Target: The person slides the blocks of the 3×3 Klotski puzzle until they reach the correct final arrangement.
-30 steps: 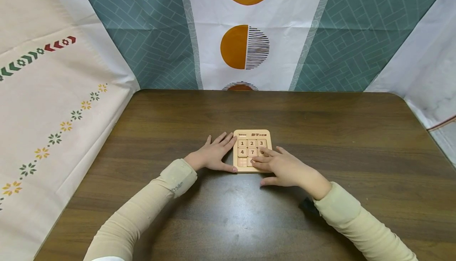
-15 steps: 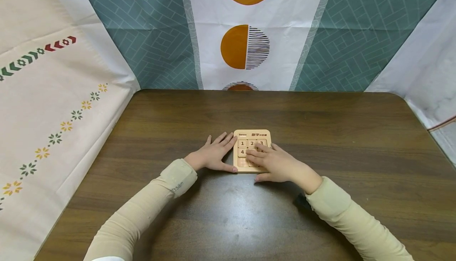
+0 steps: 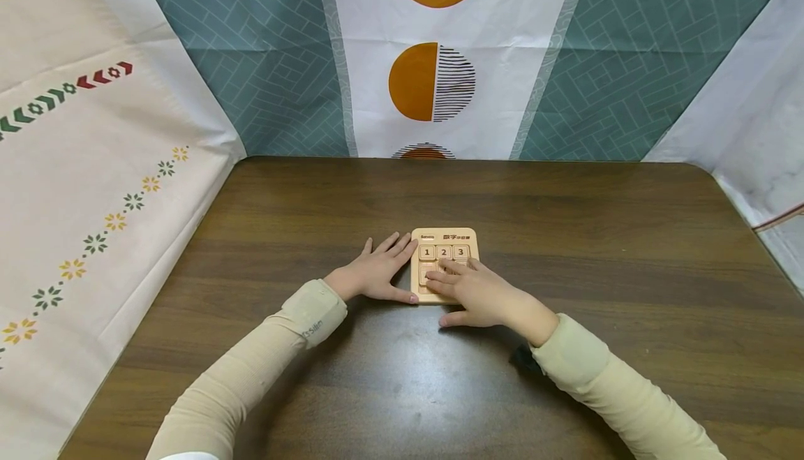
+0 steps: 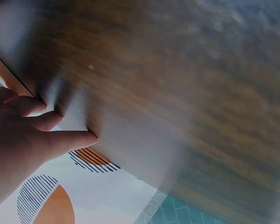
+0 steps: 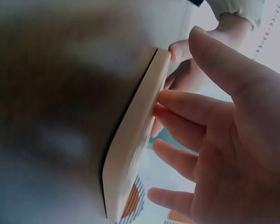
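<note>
Your number board lies flat on the dark wood-grain table, with glare nearer you. Your left hand spreads wide, touching the board's left edge; your right hand stretches its fingers over the tiles. Teal-and-white cloth hangs behind, flower-printed cloth at left.

Number puzzle on brown wood-grain table
</note>
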`<move>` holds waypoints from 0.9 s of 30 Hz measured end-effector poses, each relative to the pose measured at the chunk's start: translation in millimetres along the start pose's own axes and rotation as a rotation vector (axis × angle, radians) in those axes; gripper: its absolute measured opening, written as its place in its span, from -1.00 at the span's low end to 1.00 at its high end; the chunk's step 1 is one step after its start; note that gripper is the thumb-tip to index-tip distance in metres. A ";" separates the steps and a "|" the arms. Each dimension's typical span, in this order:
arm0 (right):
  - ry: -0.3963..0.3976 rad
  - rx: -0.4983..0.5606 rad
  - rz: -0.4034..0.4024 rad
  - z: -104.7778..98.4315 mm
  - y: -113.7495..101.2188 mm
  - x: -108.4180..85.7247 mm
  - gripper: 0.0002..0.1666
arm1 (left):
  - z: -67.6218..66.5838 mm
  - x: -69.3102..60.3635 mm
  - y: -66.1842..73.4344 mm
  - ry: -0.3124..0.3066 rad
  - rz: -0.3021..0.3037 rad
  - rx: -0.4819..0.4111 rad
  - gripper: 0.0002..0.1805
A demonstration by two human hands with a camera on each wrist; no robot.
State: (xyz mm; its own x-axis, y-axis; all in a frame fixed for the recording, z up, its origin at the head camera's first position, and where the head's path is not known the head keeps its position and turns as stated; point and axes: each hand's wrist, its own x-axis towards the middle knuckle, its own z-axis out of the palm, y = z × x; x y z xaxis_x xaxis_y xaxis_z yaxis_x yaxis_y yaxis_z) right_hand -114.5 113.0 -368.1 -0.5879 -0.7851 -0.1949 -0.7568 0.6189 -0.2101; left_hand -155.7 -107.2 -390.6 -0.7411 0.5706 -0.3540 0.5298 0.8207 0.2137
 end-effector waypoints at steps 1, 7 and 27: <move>0.000 0.000 -0.003 0.6 -1.4 -1.2 -0.19 | -0.3 -0.1 0.1 -0.001 0.001 0.000 0.16; -0.004 -0.008 -0.018 2.3 -8.8 -7.5 -0.18 | -0.8 -0.6 0.8 -0.001 0.002 0.000 0.16; 0.065 -0.043 0.094 -2.4 4.6 -3.4 -0.23 | -0.9 0.1 1.1 -0.003 -0.007 0.001 0.16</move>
State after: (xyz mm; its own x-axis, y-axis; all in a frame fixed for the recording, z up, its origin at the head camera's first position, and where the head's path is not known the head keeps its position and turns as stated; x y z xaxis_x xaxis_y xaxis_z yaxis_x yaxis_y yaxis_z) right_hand -116.7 118.5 -366.1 -0.6730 -0.7245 -0.1490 -0.7084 0.6893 -0.1520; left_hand -155.6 -106.3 -389.6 -0.7433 0.5649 -0.3584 0.5253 0.8245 0.2101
